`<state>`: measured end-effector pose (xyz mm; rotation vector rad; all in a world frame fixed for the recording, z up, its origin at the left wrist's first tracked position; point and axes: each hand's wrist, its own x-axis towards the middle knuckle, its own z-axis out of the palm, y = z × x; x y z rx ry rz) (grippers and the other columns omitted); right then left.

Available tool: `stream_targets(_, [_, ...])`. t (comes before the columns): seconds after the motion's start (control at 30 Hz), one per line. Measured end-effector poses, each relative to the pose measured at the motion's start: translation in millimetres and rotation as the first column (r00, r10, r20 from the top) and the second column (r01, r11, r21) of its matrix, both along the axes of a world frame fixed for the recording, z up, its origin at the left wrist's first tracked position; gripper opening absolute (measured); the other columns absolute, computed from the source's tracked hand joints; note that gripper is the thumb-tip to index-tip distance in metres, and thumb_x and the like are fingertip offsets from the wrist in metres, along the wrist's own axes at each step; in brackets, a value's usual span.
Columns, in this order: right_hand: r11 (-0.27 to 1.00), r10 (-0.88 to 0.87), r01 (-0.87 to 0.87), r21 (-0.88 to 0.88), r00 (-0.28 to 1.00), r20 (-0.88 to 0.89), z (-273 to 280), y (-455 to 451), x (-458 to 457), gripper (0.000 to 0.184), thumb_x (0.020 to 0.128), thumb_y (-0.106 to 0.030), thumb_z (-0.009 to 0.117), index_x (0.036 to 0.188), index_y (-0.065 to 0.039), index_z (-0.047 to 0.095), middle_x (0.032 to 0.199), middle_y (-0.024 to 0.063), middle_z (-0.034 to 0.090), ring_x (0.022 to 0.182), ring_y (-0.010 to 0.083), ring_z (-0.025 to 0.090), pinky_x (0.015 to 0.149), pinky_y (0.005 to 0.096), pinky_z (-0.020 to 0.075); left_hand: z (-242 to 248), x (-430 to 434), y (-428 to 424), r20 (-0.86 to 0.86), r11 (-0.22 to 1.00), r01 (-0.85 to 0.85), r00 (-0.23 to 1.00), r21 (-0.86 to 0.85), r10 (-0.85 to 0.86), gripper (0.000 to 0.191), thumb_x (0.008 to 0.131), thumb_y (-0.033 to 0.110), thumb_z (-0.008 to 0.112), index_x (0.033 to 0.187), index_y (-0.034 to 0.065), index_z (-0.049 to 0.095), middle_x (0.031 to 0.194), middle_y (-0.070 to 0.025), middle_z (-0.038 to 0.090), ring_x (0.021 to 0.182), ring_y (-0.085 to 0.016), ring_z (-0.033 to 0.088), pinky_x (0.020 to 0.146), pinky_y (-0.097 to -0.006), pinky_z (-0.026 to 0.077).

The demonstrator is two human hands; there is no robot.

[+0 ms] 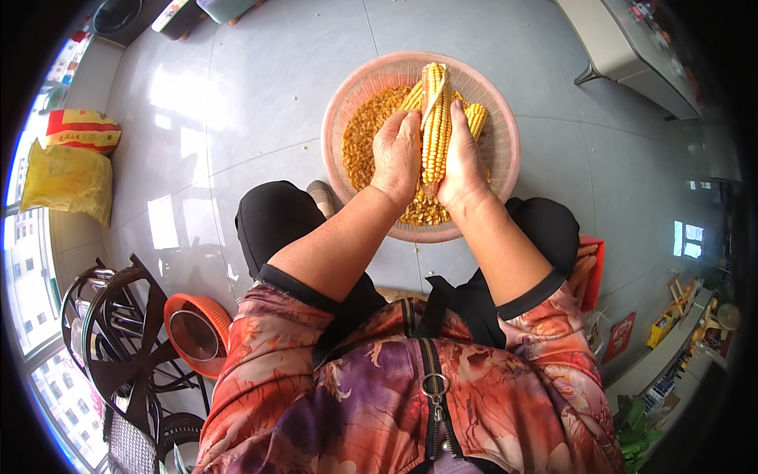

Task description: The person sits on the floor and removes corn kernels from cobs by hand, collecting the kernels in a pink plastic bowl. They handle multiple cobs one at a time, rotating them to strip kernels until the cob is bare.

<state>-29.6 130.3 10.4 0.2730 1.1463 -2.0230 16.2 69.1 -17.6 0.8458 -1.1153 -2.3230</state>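
Note:
An ear of yellow corn (437, 127) is held lengthwise between my two hands, its tip pointing away from me. My left hand (398, 153) grips it from the left, and my right hand (463, 159) wraps its right side with the thumb raised along the kernels. A reddish strip shows along the ear's upper left; I cannot tell whether it is bare cob or a second cob. A pale husk strip lies across the ear. Below is a round pink plastic basket (331, 139) with loose corn kernels (367, 139) and more ears (475, 118).
Beside my right knee, a red box (592, 284) holds reddish cobs (583, 266). An orange basket (172, 314) and dark metal furniture (127, 349) stand at my left. Yellow bags (71, 181) lean by the window. Stray kernels dot the tiled floor (266, 112).

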Motion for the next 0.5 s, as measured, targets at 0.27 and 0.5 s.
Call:
stream_targets(0.27, [0.994, 0.000, 0.019, 0.108, 0.984, -0.178, -4.1, -3.4, -0.7, 0.066, 0.103, -0.060, 0.031, 0.129, -0.002, 0.053, 0.117, 0.0088, 0.061, 0.109, 0.0179, 0.060, 0.096, 0.0335, 0.0510, 6.7, 3.9, 3.2, 0.032, 0.977, 0.116, 0.993, -0.179, -0.112, 0.045, 0.104, 0.035, 0.048, 0.124, -0.0037, 0.059, 0.108, -0.0096, 0.067, 0.096, -0.014, 0.064, 0.085, -0.0295, 0.052])
stream_targets(0.5, [1.000, -0.013, 0.014, 0.003, 0.990, -0.142, -13.6, -1.2, -3.4, 0.063, 0.103, -0.057, 0.036, 0.131, -0.003, 0.052, 0.121, 0.0088, 0.060, 0.111, 0.0176, 0.060, 0.096, 0.0331, 0.0508, 3.6, 1.9, 0.7, -0.045, 0.995, 0.099, 0.994, 0.012, -0.098, 0.041, 0.108, 0.029, 0.044, 0.122, -0.0064, 0.059, 0.107, -0.0104, 0.068, 0.094, -0.014, 0.065, 0.083, -0.0272, 0.053])
